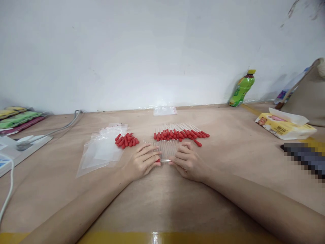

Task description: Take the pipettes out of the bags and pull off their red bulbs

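Note:
My left hand (142, 161) and my right hand (186, 161) rest on the brown table, fingertips meeting around a clear glass dropper tube (165, 160). A red rubber bulb (158, 160) shows at my left fingertips. Several bare glass tubes (166, 147) lie in a row just behind my hands. Farther back lies a row of droppers with red bulbs fitted (180, 134). A small heap of loose red bulbs (126, 140) sits to the left of my left hand.
Clear plastic zip bags (101, 150) lie at the left, another bag (164, 110) by the wall. A power strip with cables (24, 145) is at far left, a green bottle (242, 88) and a tissue pack (285, 126) at right.

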`<state>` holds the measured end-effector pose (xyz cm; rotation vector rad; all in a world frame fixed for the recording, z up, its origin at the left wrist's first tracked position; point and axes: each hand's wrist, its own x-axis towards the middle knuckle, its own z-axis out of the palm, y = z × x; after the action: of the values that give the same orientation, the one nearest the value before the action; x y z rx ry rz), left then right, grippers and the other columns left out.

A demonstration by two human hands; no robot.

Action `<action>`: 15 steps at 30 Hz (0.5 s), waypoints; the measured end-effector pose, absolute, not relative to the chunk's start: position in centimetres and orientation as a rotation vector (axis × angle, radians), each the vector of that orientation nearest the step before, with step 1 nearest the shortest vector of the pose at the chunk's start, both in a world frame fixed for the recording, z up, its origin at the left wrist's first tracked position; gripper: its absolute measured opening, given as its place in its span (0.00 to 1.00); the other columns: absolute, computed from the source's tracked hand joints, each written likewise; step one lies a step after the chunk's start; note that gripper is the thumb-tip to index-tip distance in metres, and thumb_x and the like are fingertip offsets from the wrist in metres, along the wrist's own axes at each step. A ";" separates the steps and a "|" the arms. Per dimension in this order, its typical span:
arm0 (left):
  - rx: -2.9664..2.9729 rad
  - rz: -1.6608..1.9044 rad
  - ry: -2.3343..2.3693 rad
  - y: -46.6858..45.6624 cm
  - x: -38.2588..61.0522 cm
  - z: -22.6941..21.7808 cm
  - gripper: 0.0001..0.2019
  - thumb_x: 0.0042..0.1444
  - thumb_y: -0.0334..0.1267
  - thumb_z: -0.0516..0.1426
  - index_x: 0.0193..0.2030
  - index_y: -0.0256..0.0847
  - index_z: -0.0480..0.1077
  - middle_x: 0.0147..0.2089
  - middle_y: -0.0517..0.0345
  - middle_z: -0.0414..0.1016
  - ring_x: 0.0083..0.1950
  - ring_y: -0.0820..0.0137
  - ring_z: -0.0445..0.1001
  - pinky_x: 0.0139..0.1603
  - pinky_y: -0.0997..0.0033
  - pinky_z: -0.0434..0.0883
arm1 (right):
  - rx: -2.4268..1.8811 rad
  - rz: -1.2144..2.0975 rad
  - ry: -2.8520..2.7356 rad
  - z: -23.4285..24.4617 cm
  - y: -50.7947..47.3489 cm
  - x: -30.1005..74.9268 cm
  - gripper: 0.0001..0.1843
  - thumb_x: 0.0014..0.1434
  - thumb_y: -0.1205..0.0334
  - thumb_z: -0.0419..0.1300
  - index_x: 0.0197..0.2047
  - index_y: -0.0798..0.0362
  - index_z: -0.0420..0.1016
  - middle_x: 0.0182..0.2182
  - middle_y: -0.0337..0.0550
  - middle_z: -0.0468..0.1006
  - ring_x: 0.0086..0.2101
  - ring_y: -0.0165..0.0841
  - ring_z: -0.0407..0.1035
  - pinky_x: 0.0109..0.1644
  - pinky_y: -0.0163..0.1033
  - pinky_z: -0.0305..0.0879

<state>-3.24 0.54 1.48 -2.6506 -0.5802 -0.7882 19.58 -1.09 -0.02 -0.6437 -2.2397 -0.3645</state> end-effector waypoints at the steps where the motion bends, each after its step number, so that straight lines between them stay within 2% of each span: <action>1: -2.632 -0.818 -0.615 0.7 -3.8 1.5 0.05 0.56 0.36 0.54 0.38 0.42 0.71 0.42 0.58 0.76 0.50 0.66 0.71 0.53 0.59 0.66 | -0.662 -0.359 -2.228 0.0 -1.0 19.9 0.10 0.60 0.65 0.52 0.30 0.54 0.71 0.19 0.36 0.68 0.28 0.28 0.56 0.42 0.40 0.51; 4: -2.439 -1.026 -0.915 1.9 -6.1 2.0 0.05 0.56 0.37 0.54 0.37 0.43 0.71 0.40 0.57 0.75 0.44 0.65 0.71 0.46 0.60 0.68 | -0.794 -0.319 -2.141 -0.1 -0.5 20.7 0.09 0.59 0.64 0.53 0.32 0.53 0.73 0.20 0.37 0.69 0.28 0.29 0.57 0.41 0.40 0.51; 6: -2.250 -1.159 -1.233 3.1 -8.0 2.7 0.08 0.57 0.39 0.52 0.37 0.43 0.72 0.37 0.55 0.72 0.39 0.66 0.70 0.40 0.63 0.69 | -0.901 -0.281 -2.085 -0.2 -0.2 20.9 0.09 0.58 0.64 0.53 0.37 0.53 0.73 0.23 0.39 0.71 0.29 0.30 0.58 0.40 0.40 0.52; 8: -2.124 -1.175 -1.488 4.3 -9.9 3.2 0.10 0.57 0.40 0.51 0.40 0.42 0.71 0.35 0.54 0.67 0.37 0.67 0.69 0.35 0.66 0.69 | -0.980 -0.242 -2.073 -0.2 0.0 20.5 0.11 0.58 0.66 0.51 0.42 0.54 0.72 0.26 0.41 0.72 0.30 0.31 0.60 0.39 0.40 0.53; 10: -2.085 -1.118 -1.610 5.4 -11.4 3.5 0.12 0.56 0.40 0.50 0.40 0.39 0.71 0.31 0.54 0.66 0.36 0.66 0.68 0.34 0.66 0.68 | -1.012 -0.203 -2.091 0.1 0.1 19.7 0.14 0.58 0.68 0.50 0.45 0.55 0.71 0.29 0.43 0.73 0.32 0.32 0.63 0.39 0.39 0.54; 15: -2.085 -0.999 -1.844 6.9 -13.1 3.0 0.14 0.52 0.43 0.54 0.44 0.40 0.68 0.31 0.57 0.69 0.28 0.70 0.67 0.33 0.68 0.67 | -1.024 -0.157 -2.171 0.9 0.7 16.4 0.11 0.55 0.70 0.50 0.38 0.56 0.72 0.30 0.43 0.74 0.33 0.33 0.65 0.40 0.39 0.54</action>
<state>-13.11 6.95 3.03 -2.0855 -1.8443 -0.9990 16.38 0.70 0.94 -1.0241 -2.1706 -0.1573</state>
